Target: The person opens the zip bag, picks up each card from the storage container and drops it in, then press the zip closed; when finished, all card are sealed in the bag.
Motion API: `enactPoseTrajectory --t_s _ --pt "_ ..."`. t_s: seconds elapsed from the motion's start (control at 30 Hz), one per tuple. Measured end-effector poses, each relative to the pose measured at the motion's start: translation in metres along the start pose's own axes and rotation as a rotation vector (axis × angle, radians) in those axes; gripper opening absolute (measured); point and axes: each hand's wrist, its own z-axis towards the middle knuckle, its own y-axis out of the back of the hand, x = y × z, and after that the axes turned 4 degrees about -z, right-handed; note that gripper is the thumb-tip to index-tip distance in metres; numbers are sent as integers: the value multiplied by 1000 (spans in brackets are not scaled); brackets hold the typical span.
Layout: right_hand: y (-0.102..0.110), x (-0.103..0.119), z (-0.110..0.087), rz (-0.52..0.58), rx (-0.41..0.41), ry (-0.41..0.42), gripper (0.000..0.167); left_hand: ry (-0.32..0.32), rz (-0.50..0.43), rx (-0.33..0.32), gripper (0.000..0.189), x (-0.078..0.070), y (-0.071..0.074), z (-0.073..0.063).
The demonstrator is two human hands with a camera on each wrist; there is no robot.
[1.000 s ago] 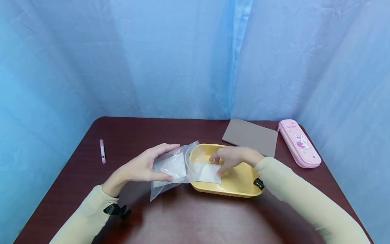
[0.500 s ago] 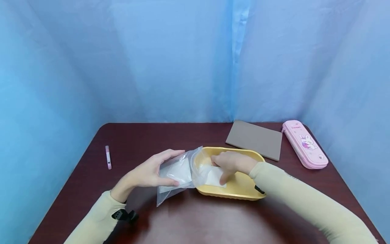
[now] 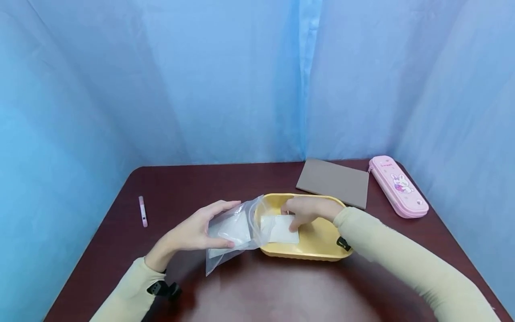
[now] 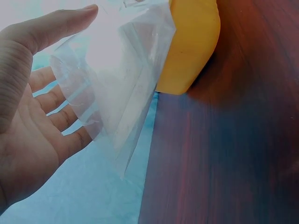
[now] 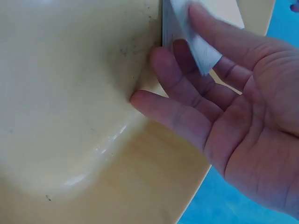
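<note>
1. Left hand [image 3: 193, 230] grips bag [image 3: 231, 230] between thumb and fingers, bag mouth at its 3 o'clock.
2. Right hand [image 3: 306, 212] pinches white pad [image 3: 279, 229] in tray [image 3: 322, 243], pad at its 8 o'clock.

We see our right hand [image 5: 233, 126] inside the yellow tray [image 5: 70, 93], thumb and fingers pinching the corner of a white packet [image 5: 187, 32] against the tray's wall.
</note>
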Motion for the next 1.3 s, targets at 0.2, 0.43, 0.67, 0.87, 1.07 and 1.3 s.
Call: enactPoseTrajectory --t_s 0.2,0.43,0.67,0.87,1.07,1.3 --pt "10 -13 -2 144 -17 11 13 45 -4 19 86 4 8 0" --pt "7 -16 -22 399 16 4 15 57 -32 52 87 11 -5 0" --pt "18 -11 -28 474 -4 39 18 43 -10 39 88 6 -1 -3" --pt "17 -8 -25 406 9 48 12 48 -35 25 88 4 4 -3" --pt "12 -6 -23 422 -10 -7 10 59 -61 34 88 6 2 -3" --pt "15 -3 -23 460 -105 -98 12 60 -47 11 88 4 2 -5"
